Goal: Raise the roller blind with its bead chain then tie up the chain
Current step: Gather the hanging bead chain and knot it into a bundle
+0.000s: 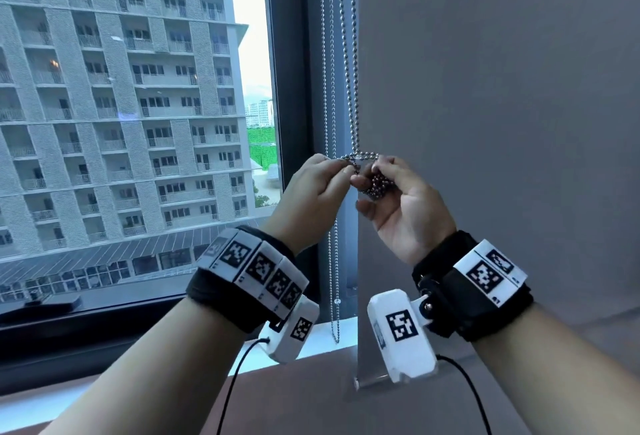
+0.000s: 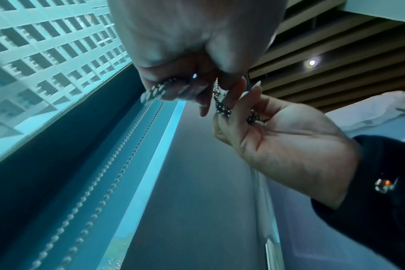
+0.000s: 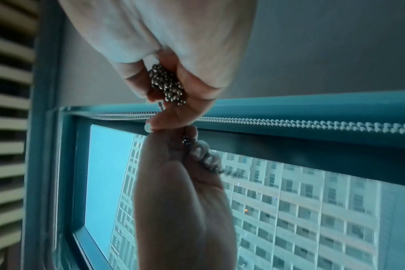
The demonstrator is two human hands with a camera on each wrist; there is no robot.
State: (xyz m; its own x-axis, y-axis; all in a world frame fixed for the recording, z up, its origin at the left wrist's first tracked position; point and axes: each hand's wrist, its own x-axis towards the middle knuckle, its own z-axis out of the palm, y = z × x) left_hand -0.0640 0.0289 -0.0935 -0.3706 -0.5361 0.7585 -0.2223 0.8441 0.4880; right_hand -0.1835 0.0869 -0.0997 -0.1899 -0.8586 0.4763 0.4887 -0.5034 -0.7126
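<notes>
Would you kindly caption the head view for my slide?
Both hands, left and right, bunch the bead chain beside the window.

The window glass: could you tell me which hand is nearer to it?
Left. The left hand pinches the bead chain in front of the window frame beside the window glass; the right hand holds bunched chain before the grey wall, farther away.
</notes>
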